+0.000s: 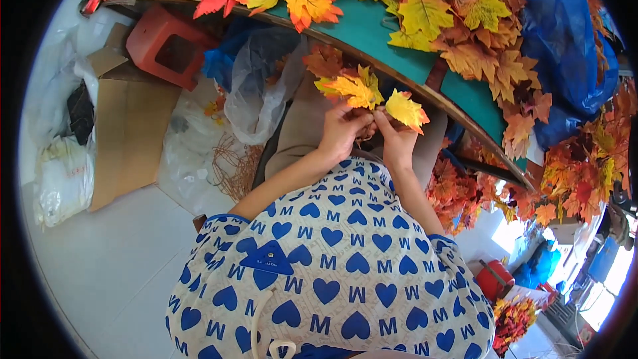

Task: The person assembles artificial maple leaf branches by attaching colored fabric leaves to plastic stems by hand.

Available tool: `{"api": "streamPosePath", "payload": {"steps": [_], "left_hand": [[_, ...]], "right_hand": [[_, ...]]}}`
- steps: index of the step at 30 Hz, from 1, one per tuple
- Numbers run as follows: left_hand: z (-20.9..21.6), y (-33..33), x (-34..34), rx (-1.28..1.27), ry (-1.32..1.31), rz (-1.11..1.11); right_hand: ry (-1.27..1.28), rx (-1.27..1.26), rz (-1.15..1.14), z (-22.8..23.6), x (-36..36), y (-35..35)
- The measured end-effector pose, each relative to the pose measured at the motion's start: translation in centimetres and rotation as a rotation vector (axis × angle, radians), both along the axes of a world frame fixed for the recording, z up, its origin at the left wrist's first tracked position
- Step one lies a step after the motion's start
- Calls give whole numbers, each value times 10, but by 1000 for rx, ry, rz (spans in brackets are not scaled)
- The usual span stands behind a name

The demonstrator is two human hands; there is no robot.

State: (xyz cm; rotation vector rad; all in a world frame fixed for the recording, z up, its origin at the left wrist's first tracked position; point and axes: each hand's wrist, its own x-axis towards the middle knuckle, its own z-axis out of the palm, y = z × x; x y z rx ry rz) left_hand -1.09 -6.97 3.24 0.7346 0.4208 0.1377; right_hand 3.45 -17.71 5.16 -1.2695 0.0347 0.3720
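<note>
Close together over my lap, both hands pinch artificial maple leaves. My left hand (344, 131) is closed at the base of a yellow-orange leaf cluster (359, 90), which fans out above the fingers. With thumb and fingertips pressed together, my right hand (397, 143) grips a single yellow maple leaf (405, 110) with orange-red edges. The fingertips of the two hands almost meet where the stems come together. The stems themselves are mostly hidden by the fingers.
A green-topped table (372, 43) curves ahead of me, heaped with yellow and orange leaves (425, 13). A blue plastic bag (558, 40) stands at the right. To the left are a red stool (166, 46), a cardboard box (129, 133), clear plastic bags (256, 86) and tangled brown strands (232, 166).
</note>
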Motion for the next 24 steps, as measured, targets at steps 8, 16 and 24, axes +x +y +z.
{"api": "streamPosePath", "payload": {"steps": [8,16,24], "left_hand": [[8,7,10,122,-12,22],[-11,21,27,-184,-12,24],[-24,26,16,529,101,-87]], "right_hand": [[74,162,-14,-10,-3,5],[-314,-223,92,-40,-2,11],[-1000,-1099,369,-41,0,2]]}}
